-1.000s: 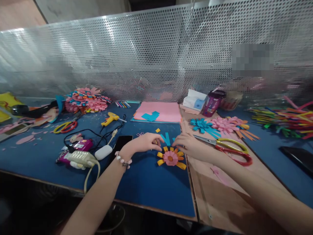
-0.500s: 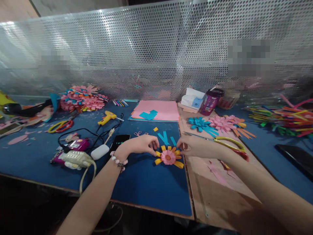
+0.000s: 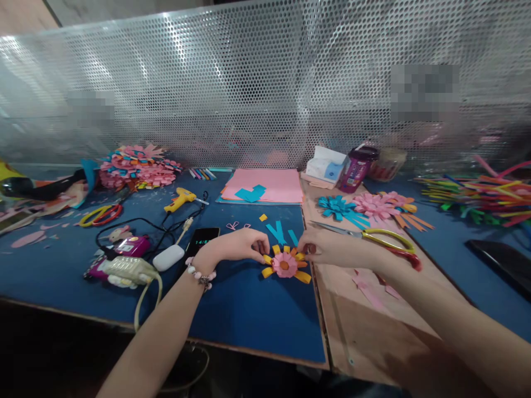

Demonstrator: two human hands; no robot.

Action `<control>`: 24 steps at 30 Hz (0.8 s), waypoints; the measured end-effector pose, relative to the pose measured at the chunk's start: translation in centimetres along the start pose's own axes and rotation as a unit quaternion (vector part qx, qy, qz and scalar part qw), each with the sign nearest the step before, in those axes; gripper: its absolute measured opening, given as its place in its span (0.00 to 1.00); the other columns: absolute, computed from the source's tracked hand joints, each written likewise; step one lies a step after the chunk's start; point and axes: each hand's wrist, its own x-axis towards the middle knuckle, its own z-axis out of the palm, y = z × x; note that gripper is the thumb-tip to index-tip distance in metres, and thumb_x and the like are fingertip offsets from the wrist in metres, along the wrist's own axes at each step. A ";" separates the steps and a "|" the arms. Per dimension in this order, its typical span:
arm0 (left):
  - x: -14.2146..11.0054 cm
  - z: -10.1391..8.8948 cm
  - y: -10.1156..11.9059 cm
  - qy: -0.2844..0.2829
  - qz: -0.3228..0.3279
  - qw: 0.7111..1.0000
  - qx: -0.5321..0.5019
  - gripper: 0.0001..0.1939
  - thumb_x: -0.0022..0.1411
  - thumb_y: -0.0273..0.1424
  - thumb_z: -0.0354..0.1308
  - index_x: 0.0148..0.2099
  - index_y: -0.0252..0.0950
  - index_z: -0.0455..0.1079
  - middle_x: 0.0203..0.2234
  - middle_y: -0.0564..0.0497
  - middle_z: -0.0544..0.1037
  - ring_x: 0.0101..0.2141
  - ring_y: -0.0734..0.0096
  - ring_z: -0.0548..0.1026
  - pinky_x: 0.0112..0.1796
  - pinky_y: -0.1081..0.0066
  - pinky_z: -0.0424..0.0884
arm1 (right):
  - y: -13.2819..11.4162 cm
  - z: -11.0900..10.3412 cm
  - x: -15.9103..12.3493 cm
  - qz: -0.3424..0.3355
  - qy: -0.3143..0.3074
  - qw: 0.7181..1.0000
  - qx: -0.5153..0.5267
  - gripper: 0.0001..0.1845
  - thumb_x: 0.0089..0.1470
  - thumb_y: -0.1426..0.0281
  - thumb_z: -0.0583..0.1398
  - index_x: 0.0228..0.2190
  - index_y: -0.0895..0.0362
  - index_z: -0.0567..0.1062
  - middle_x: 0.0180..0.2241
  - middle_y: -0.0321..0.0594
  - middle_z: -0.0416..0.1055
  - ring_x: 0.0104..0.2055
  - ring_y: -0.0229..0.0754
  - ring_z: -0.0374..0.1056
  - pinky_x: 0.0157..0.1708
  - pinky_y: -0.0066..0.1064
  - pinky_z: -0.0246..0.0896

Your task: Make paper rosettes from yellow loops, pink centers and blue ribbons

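A paper flower (image 3: 284, 265) with a pink centre and yellow-orange looped petals lies on the blue tabletop between my hands. My left hand (image 3: 247, 245), a bead bracelet at its wrist, curls its fingertips onto a yellow petal at the flower's left side. At the opposite side, my right hand (image 3: 317, 246) has its fingers bent and pressed together at an orange petal. Just beyond the flower lie blue paper strips (image 3: 279, 232) and a small yellow paper square (image 3: 263, 217). Scissors (image 3: 388, 239) with yellow and red handles rest partly behind my right forearm.
Pink paper sheets (image 3: 265, 185) sit at the back. Finished blue (image 3: 336, 207) and pink flowers (image 3: 375, 205) lie to the right, near a purple cup (image 3: 357, 168). A yellow glue gun (image 3: 179, 200), a phone (image 3: 202, 239) and a cable bundle (image 3: 133, 268) are on the left.
Both hands have moved from the blue strips beyond the flower down to its two sides, closing on its petals. Over the last half second they have stayed nearly still.
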 end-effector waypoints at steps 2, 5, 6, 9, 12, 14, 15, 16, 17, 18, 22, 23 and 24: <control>0.0 0.0 0.0 0.000 -0.002 1.000 0.000 0.10 0.55 0.34 0.62 0.38 0.34 0.71 0.35 0.49 0.76 0.35 0.70 0.73 0.33 0.74 0.67 | -0.1 0.0 0.0 0.003 -0.005 1.000 0.002 0.09 0.51 0.74 0.56 0.34 0.56 0.75 0.35 0.40 0.71 0.35 0.40 0.66 0.34 0.28 0.59; 0.0 0.1 -0.1 0.000 -0.007 1.000 -0.001 0.10 0.55 0.34 0.62 0.38 0.34 0.71 0.34 0.49 0.76 0.35 0.70 0.73 0.33 0.74 0.67 | -0.3 -0.1 0.1 0.007 -0.009 1.000 0.003 0.09 0.51 0.74 0.56 0.33 0.57 0.75 0.35 0.40 0.71 0.35 0.40 0.66 0.34 0.29 0.60; 0.0 0.1 -0.1 0.000 -0.008 1.000 -0.002 0.10 0.55 0.34 0.62 0.38 0.34 0.71 0.34 0.49 0.76 0.35 0.70 0.73 0.33 0.73 0.67 | -0.4 -0.1 0.1 0.008 -0.011 1.000 0.004 0.09 0.51 0.74 0.56 0.34 0.57 0.74 0.36 0.41 0.71 0.36 0.41 0.66 0.35 0.29 0.60; 0.0 0.0 0.2 -0.001 -0.008 1.000 -0.004 0.10 0.55 0.34 0.62 0.38 0.34 0.71 0.34 0.49 0.77 0.34 0.70 0.73 0.33 0.73 0.67 | -0.7 -0.5 -0.1 0.016 -0.015 1.000 -0.006 0.10 0.50 0.75 0.56 0.35 0.57 0.74 0.37 0.41 0.72 0.37 0.41 0.67 0.36 0.29 0.60; -0.3 -0.1 0.6 -0.002 -0.019 1.000 -0.002 0.10 0.54 0.33 0.62 0.38 0.34 0.70 0.35 0.49 0.77 0.35 0.70 0.73 0.33 0.73 0.67 | -1.3 -1.5 -0.6 0.040 -0.011 0.998 -0.037 0.11 0.50 0.75 0.55 0.36 0.56 0.74 0.35 0.40 0.72 0.34 0.41 0.67 0.32 0.29 0.59; -0.4 -0.2 0.8 -0.004 -0.024 1.000 -0.002 0.11 0.54 0.34 0.63 0.39 0.34 0.70 0.36 0.49 0.76 0.36 0.69 0.74 0.34 0.72 0.67 | -1.6 -2.2 -1.0 0.053 -0.016 0.997 -0.046 0.11 0.50 0.75 0.54 0.34 0.56 0.74 0.34 0.39 0.73 0.33 0.41 0.68 0.30 0.29 0.58; -0.5 -0.2 0.8 -0.005 -0.025 1.000 -0.003 0.13 0.53 0.34 0.63 0.39 0.35 0.70 0.36 0.49 0.76 0.36 0.69 0.74 0.34 0.72 0.67 | -1.8 -2.4 -1.2 0.057 -0.026 0.997 -0.043 0.11 0.50 0.75 0.54 0.34 0.55 0.75 0.33 0.38 0.74 0.33 0.41 0.68 0.30 0.28 0.58; -0.5 -0.2 0.7 -0.005 -0.026 1.000 -0.004 0.14 0.52 0.35 0.64 0.40 0.35 0.70 0.37 0.48 0.76 0.37 0.69 0.74 0.34 0.72 0.67 | -1.9 -2.6 -1.4 0.058 -0.040 0.997 -0.036 0.11 0.50 0.74 0.54 0.33 0.55 0.75 0.33 0.38 0.74 0.32 0.41 0.68 0.29 0.28 0.57; -0.5 -0.2 0.6 -0.004 -0.026 1.000 -0.004 0.15 0.51 0.36 0.64 0.40 0.35 0.69 0.37 0.48 0.76 0.37 0.68 0.73 0.34 0.72 0.67 | -2.0 -2.7 -1.6 0.059 -0.056 0.996 -0.028 0.11 0.50 0.74 0.53 0.32 0.55 0.75 0.33 0.38 0.74 0.31 0.41 0.68 0.28 0.28 0.57; -0.4 -0.1 0.5 -0.003 -0.026 1.000 -0.004 0.16 0.51 0.37 0.65 0.40 0.35 0.69 0.38 0.48 0.76 0.37 0.68 0.73 0.34 0.72 0.67 | -2.1 -2.6 -1.7 0.061 -0.072 0.995 -0.019 0.12 0.50 0.73 0.53 0.32 0.55 0.76 0.32 0.37 0.74 0.30 0.41 0.68 0.27 0.28 0.56; -0.3 0.0 0.0 0.000 -0.018 1.000 -0.012 0.19 0.49 0.39 0.66 0.41 0.34 0.69 0.38 0.47 0.75 0.37 0.67 0.73 0.36 0.71 0.68 | -2.5 -2.4 -1.8 0.067 -0.120 0.990 -0.010 0.12 0.50 0.73 0.51 0.27 0.54 0.74 0.25 0.36 0.72 0.25 0.39 0.64 0.23 0.28 0.52; -0.3 0.0 -0.1 -0.003 -0.016 1.000 -0.016 0.20 0.49 0.39 0.66 0.41 0.34 0.69 0.38 0.47 0.75 0.37 0.67 0.73 0.37 0.70 0.68 | -2.7 -2.4 -1.8 0.069 -0.127 0.989 -0.009 0.12 0.49 0.73 0.51 0.26 0.55 0.74 0.24 0.35 0.71 0.24 0.38 0.63 0.22 0.28 0.51; -0.3 0.0 -0.2 -0.006 -0.016 1.000 -0.018 0.22 0.48 0.40 0.67 0.41 0.34 0.68 0.38 0.47 0.75 0.37 0.67 0.72 0.37 0.70 0.68 | -2.8 -2.4 -1.8 0.071 -0.132 0.989 -0.007 0.12 0.49 0.74 0.51 0.25 0.55 0.74 0.23 0.35 0.71 0.23 0.38 0.62 0.22 0.28 0.50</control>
